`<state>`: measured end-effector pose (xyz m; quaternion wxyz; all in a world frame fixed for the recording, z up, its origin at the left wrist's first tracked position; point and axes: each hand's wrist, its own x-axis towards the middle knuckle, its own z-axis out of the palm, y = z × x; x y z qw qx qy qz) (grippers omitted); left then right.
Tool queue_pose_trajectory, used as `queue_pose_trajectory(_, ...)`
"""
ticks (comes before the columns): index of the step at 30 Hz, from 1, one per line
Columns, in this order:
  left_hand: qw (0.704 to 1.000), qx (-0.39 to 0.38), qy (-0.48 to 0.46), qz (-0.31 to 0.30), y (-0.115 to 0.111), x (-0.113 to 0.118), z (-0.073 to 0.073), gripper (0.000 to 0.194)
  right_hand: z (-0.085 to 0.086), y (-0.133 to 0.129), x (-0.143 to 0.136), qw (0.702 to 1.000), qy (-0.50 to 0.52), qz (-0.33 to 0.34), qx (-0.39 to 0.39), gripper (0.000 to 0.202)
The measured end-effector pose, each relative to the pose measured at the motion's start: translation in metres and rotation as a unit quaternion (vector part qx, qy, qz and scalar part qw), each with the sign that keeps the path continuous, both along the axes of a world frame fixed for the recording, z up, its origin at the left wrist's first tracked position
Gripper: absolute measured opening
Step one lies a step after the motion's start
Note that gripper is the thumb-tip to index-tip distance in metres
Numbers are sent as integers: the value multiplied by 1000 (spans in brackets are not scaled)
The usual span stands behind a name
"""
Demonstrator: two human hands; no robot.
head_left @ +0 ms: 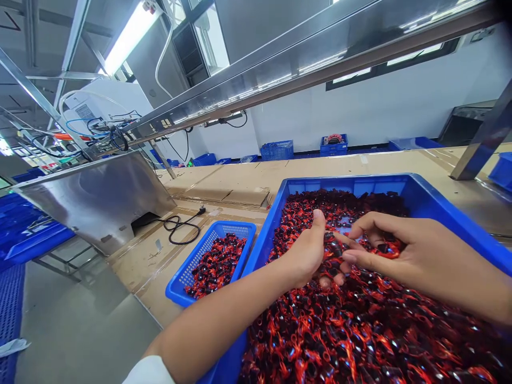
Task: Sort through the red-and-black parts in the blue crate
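Over a large blue tub (434, 200) of small glossy black-and-red plastic parts (344, 336), my two hands work close together. My left hand (310, 250) is cupped with its thumb up, and several of these parts lie in its palm and fingers. My right hand (390, 245) comes in from the right with curled fingers, thumb and fingertips near the left fingers. A few parts show within its curled fingers. Many parts look like short dark tubes with red strands; their exact kind I cannot make out.
A smaller blue basket (186, 277) with similar parts stands left of the tub, on a cardboard-covered table (224, 181). Behind it lies a black power cord (182, 229). A steel machine housing (104, 197) stands at left. A metal beam (280, 69) crosses overhead; a steel post (484, 133) rises at right.
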<state>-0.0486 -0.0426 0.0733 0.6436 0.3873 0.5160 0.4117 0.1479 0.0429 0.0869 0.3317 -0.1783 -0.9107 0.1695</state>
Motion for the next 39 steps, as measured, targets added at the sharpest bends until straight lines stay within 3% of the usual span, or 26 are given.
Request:
queue_pose_trajectory(3, 998, 36, 43, -2, -1, 0, -8, 110, -5, 2, -1, 1000, -13, 6, -7, 33)
queue_pose_trajectory(6, 996, 55, 72, 20, -1, 2, -14, 115, -12, 0, -2, 999, -9, 4, 47, 34)
queue_pose_trajectory(12, 990, 72, 85, 89, 0, 6, -14, 118, -21, -12, -3, 993, 6, -23, 115, 36)
queue_pose_trajectory(20, 990, 101, 47, 87, 0, 5, -12, 101, -15, -13, -7, 998, 28, -46, 42, 20)
queue_pose_trajectory(24, 988, 102, 23, 117, -1, 5, -9, 82, -9, -15, -7, 999, 20, -40, 18, 24)
queue_pose_trajectory(27, 985, 105, 54, 122, -2, 7, -7, 79, -10, -18, -6, 999, 14, -14, 35, 30)
queue_pose_trajectory(34, 978, 107, 156, 88, -8, 9, -5, 68, -23, -9, -7, 999, -44, 6, 27, 27)
queue_pose_trajectory(39, 986, 116, 104, 62, -7, 6, -4, 61, -15, -6, -5, 999, -10, 40, 9, 38)
